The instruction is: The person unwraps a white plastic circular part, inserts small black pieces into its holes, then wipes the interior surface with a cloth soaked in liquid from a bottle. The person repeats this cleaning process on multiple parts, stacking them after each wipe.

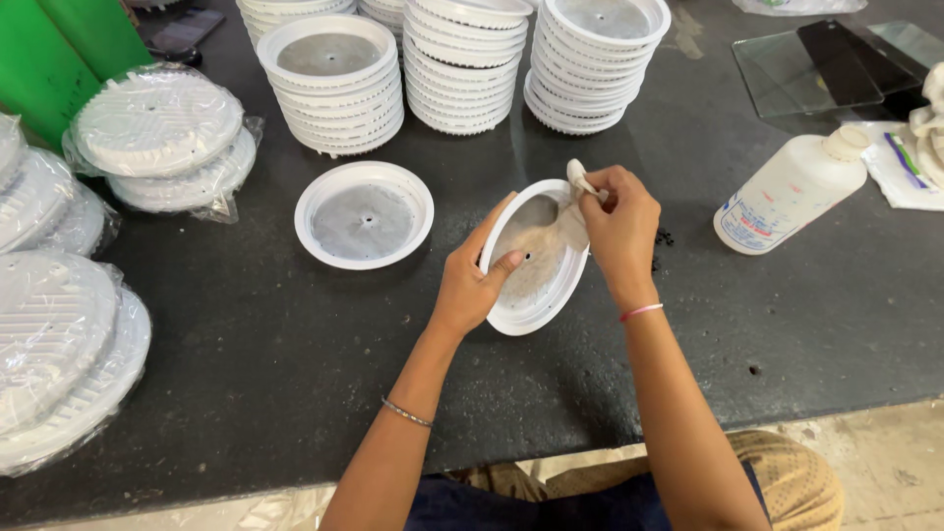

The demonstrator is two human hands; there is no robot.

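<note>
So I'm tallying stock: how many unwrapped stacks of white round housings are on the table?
3 clearly: left stack, middle stack, right stack, all along the far edge. More stack tops behind them are cut off by the frame, so others may be hidden.

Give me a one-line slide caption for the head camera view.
Left hand tilts a white round housing while the right hand rubs its inside with a cloth.

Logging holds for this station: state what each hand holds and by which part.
The left hand holds a round white plastic dish tilted, its grip on the dish's left rim. The right hand pinches a small pale cloth wad by its lower end, at the dish's upper edge.
</note>
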